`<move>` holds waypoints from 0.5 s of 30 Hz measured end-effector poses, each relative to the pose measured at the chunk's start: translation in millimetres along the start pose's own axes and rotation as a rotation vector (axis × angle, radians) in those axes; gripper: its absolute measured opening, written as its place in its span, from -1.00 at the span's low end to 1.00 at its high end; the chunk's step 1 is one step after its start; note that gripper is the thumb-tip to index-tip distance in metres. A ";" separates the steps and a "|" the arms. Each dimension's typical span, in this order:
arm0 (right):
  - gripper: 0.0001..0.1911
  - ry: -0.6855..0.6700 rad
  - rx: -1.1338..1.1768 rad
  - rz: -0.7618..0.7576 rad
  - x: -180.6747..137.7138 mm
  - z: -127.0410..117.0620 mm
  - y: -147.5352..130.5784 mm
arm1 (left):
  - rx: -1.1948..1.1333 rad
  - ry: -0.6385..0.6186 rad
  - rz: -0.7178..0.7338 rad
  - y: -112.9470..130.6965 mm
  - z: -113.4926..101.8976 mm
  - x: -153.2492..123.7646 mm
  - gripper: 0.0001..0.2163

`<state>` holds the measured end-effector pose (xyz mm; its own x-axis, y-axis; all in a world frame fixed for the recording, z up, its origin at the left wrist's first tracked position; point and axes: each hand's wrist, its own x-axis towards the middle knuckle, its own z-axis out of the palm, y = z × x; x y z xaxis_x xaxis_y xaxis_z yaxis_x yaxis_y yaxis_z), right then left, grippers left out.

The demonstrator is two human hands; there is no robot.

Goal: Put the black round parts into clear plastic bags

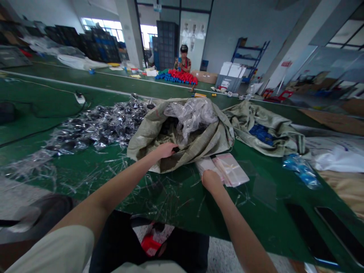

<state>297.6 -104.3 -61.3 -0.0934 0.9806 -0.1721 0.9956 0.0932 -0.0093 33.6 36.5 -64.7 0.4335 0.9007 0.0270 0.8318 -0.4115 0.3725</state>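
Observation:
At the mouth of the grey-green woven sack (pixel 139 146), my left hand (pixel 166 150) is closed on a small black piece (pixel 175 149) whose exact kind I cannot make out. Crumpled clear plastic (pixel 196 113) fills the upper part of the sack opening, with dark pieces partly hidden beneath. My right hand (pixel 211 181) is curled at the near edge of a stack of flat clear plastic bags (pixel 231 170), its fingers closed on the bags and mostly hidden. Left of the sack spreads a heap of black pieces wrapped in clear film (pixel 99 127).
Thin plastic strips (pixel 167 195) litter the green table (pixel 210 216). Another sack (pixel 273 117) holds blue pieces; blue wrapped items (pixel 303 172) lie near it. Two phones (pixel 311 233) rest at the right edge. Across the table, a person (pixel 184 62) sits behind red and blue rolls (pixel 182 77).

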 end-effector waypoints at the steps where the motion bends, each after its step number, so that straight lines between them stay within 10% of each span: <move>1: -0.74 0.006 0.002 0.005 -0.8 0.3 -0.4 | 0.018 0.021 -0.024 1.9 -0.6 -3.3 -0.63; 10: -0.84 0.290 0.443 0.045 -10.3 -39.7 13.9 | -0.103 0.167 -0.103 21.2 -9.5 -26.7 -0.63; 15: -0.67 0.247 1.313 -0.190 -22.6 -92.2 13.2 | -1.005 0.152 -0.072 58.8 -19.9 -59.9 -0.50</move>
<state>312.2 -109.4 33.3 -0.0894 0.9892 0.1164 0.2250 0.1339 -0.9651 49.6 -38.9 -25.9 0.2871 0.9557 0.0649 0.1480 -0.1112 0.9827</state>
